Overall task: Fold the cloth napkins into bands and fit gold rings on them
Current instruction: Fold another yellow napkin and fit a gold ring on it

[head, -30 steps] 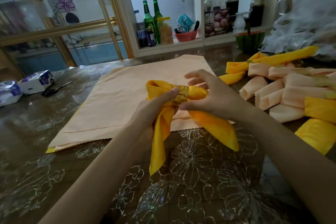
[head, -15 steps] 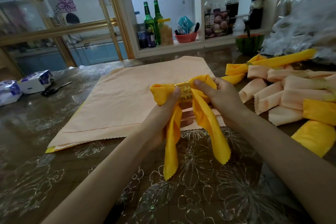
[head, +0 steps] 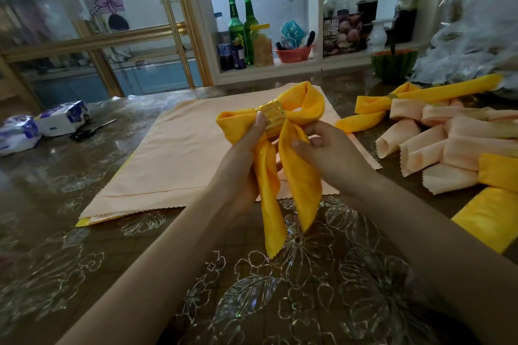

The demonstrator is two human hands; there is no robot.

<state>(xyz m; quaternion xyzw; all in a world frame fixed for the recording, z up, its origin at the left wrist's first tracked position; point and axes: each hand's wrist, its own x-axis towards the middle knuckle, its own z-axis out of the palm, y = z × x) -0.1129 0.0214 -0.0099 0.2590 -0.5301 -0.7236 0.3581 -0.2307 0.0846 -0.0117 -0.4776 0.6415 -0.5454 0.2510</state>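
Both hands have lifted the bundle a little in the last half second. The right hand has slipped off the ring and down onto the right-hand tail, so the two loops now stand up above the ring.

Off at nine o'clock from the hands, two tissue packs [head: 63,117] lie near the far-left edge of the table [head: 84,232], with scissors [head: 92,130] just beside them at their three o'clock. Next comes a peach cloth [head: 182,154] spread flat, a yellow edge peeping out under its near-left corner.

Over the cloth's right half, the left hand [head: 246,159] grips the yellow napkin [head: 297,176] just under the gold ring [head: 273,117]. Its fingers curl round the left tail and its thumb presses against the ring's left side. The ring sits at the napkin's waist, with loops fanning to ten and one o'clock and tails hanging to six, all held clear of the table. The right hand [head: 325,145] pinches the right tail between thumb and curled fingers, just below the ring.

At three o'clock lies a heap of rolled peach napkins [head: 448,145], and behind it, towards one o'clock, a long yellow band [head: 437,89] that is already ringed.

To my eye the ring is on and this is the shaping step. The next move calls for a light, even tug on each tail while the thumb steadies the ring, then setting the piece down with the finished ones.
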